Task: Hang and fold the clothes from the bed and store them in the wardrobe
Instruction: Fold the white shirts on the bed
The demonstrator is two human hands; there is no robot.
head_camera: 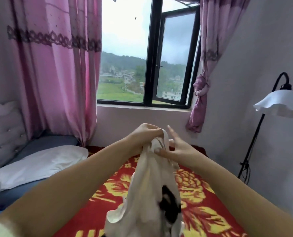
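— Closest to us, what's that cream garment (147, 199) with the dark print?

— It hangs above the red floral blanket (202, 211) on the bed, lifted by its top edge.

— And the pillow (39, 163)?

— White, lying off to the left.

— The hands?

— Left hand (145, 134) has its fingers curled tight around the cloth's top. Right hand (178, 147) pinches the fabric with its thumb, other fingers spread straight.

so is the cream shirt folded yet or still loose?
Loose. The cream shirt hangs unfolded above the bed, its top bunched between the left hand and right hand.
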